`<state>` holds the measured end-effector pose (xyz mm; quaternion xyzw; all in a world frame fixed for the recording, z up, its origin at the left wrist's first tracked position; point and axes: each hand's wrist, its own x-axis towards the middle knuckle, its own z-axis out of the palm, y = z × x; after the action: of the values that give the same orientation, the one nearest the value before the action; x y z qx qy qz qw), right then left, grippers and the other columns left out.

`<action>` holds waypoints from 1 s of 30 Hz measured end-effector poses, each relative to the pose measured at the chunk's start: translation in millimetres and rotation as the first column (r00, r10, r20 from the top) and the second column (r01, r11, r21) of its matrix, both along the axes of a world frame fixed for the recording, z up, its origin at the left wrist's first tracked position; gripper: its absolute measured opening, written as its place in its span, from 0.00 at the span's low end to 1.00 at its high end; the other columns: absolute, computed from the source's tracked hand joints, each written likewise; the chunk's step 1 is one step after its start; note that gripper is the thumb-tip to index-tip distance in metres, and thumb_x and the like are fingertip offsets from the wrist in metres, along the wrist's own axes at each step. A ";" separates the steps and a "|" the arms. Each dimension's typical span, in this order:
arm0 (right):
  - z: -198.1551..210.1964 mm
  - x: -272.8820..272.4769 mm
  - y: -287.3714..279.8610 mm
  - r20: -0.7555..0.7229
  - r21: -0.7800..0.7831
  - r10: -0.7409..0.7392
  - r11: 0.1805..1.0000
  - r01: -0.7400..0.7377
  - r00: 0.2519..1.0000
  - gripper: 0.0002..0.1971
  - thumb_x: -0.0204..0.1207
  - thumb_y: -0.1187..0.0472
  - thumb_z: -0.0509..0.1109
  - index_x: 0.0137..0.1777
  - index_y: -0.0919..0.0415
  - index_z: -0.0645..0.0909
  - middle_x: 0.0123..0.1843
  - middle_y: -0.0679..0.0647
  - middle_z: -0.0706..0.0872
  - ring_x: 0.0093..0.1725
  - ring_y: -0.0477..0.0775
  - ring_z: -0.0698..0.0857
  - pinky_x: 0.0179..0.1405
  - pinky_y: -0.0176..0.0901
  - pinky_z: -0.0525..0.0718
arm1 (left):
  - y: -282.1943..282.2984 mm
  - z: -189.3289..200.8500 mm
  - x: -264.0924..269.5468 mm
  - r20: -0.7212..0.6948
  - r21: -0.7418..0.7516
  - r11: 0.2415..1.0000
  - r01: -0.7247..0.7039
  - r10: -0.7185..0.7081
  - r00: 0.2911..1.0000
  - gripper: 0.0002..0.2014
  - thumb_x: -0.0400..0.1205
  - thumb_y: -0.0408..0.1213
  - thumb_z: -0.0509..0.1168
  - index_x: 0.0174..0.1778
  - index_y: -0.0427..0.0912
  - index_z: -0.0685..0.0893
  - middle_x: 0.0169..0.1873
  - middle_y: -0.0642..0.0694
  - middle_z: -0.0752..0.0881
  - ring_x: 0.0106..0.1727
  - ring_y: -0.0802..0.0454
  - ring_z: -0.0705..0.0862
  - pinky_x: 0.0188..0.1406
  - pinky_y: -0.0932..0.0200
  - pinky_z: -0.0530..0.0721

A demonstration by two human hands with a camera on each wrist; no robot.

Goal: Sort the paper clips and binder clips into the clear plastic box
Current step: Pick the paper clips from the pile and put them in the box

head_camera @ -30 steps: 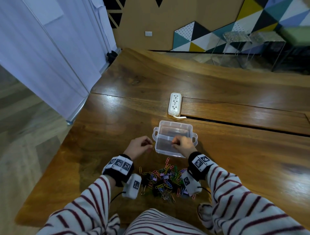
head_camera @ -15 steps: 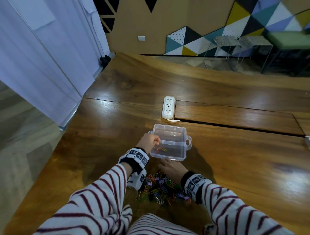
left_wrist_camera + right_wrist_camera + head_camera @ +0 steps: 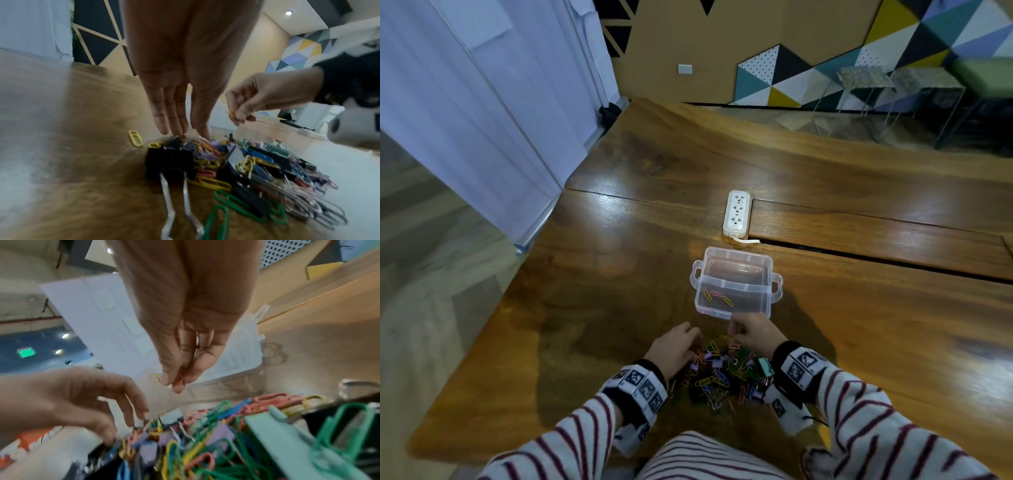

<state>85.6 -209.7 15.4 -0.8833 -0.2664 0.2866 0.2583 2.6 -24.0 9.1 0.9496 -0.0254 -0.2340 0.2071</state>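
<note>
A clear plastic box [image 3: 756,287] stands open on the wooden table, with a few paper clips [image 3: 717,295] lying on its bottom. Just in front of it sits a mixed pile of coloured paper clips and binder clips [image 3: 726,375]. My left hand [image 3: 690,339] reaches down onto the pile's left side with fairly straight fingers [image 3: 176,120], tips touching the clips. My right hand [image 3: 734,337] hovers between pile and box, its thumb and finger pinching a small paper clip [image 3: 179,379]. The box wall [image 3: 226,382] is right behind that clip.
A white power strip [image 3: 737,214] lies beyond the box beside a long dark slot [image 3: 859,255] in the table. Black binder clips [image 3: 168,160] lie at the pile's near left. The table's left edge [image 3: 517,284] drops to the floor beside a white curtain.
My left hand left the box, where clips now lie, and came back down onto the pile. My right hand rose off the pile with a paper clip pinched.
</note>
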 end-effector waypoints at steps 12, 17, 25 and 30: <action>23.2 24.8 10.6 -0.252 0.246 -0.305 0.898 0.366 0.918 0.06 0.74 0.71 0.68 0.48 0.65 0.85 0.42 0.54 0.86 0.41 0.47 0.82 0.37 0.32 0.80 | -2.7 -10.4 6.6 -0.101 -0.010 0.999 0.037 -0.038 0.994 0.08 0.79 0.34 0.65 0.53 0.40 0.81 0.57 0.43 0.79 0.57 0.47 0.78 0.58 0.50 0.80; 19.7 33.7 23.1 -0.110 0.149 -0.376 0.909 0.389 0.920 0.05 0.75 0.65 0.68 0.48 0.59 0.84 0.48 0.56 0.86 0.52 0.53 0.82 0.52 0.42 0.79 | 2.4 -13.9 -2.1 -0.029 -0.035 0.998 0.055 -0.056 0.998 0.06 0.81 0.35 0.62 0.51 0.40 0.81 0.55 0.43 0.76 0.57 0.49 0.75 0.55 0.55 0.78; 8.2 -8.8 31.9 0.211 -0.067 0.124 0.991 -0.112 0.970 0.10 0.80 0.65 0.59 0.58 0.62 0.78 0.60 0.59 0.82 0.61 0.59 0.80 0.61 0.49 0.80 | 10.8 -14.5 2.5 -0.013 -0.140 0.990 -0.010 0.008 1.000 0.06 0.81 0.28 0.60 0.51 0.34 0.81 0.53 0.40 0.80 0.56 0.46 0.80 0.52 0.62 0.75; -6.9 -25.2 32.2 0.101 -0.250 0.294 0.932 -0.262 0.950 0.19 0.75 0.65 0.66 0.66 0.63 0.69 0.68 0.62 0.72 0.68 0.61 0.71 0.65 0.55 0.76 | 24.3 -8.2 7.9 -0.051 -0.366 0.884 -0.289 0.292 0.955 0.05 0.78 0.28 0.65 0.41 0.43 0.82 0.40 0.52 0.84 0.45 0.55 0.85 0.40 0.74 0.80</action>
<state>60.4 -177.5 8.5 -0.8784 -0.3704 0.2882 0.0906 10.4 0.2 0.9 0.8872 0.0728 -0.1885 0.4147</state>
